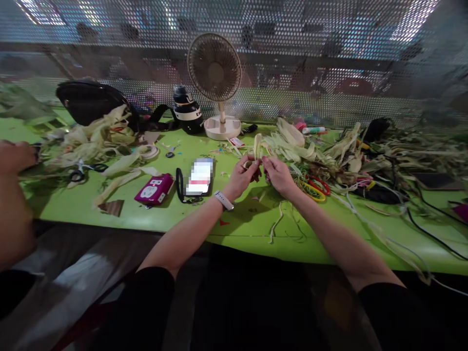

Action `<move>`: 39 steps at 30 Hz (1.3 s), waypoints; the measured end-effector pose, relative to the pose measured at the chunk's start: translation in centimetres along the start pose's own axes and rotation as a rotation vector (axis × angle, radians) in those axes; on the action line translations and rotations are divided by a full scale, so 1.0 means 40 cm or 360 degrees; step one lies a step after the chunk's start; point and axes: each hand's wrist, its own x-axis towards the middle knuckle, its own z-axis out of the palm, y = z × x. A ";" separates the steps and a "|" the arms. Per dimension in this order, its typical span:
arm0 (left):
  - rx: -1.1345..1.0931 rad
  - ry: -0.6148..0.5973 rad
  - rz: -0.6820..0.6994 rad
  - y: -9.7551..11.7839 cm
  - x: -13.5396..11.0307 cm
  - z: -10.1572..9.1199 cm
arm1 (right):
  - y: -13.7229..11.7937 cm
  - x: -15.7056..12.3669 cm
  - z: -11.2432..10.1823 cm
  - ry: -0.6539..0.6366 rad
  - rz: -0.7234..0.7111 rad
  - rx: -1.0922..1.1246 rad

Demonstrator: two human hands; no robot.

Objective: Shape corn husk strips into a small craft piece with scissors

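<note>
Over the green table (237, 224) my left hand (244, 174) and my right hand (277, 175) meet, both pinched on a pale dried leaf strip (258, 145) that stands upright between them. A white watch is on my left wrist. Thin strands hang from the strip down to the table under my right hand. A heap of similar pale leaf strips (292, 144) lies just behind my hands. Coloured rings (314, 189), red and yellow, lie right of my right hand.
A small white desk fan (215, 83) stands at the back, with a dark bottle (186, 109) and black bag (91, 100) to its left. A phone (199, 176), a pink power strip (154, 189) and scissors (82, 171) lie left. Another person's arm (14, 195) is at far left. Cables cross the right side.
</note>
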 end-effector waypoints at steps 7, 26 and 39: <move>-0.0013 0.0141 0.0007 0.000 0.004 0.009 | -0.017 -0.012 0.001 0.0105 -0.0268 -0.0323; 0.0279 0.0175 0.0374 -0.012 0.025 -0.024 | -0.010 0.005 -0.020 -0.0074 -0.0050 0.0035; 0.0563 0.0165 0.0598 0.013 0.002 -0.003 | -0.037 -0.007 -0.016 -0.0085 0.0259 0.0204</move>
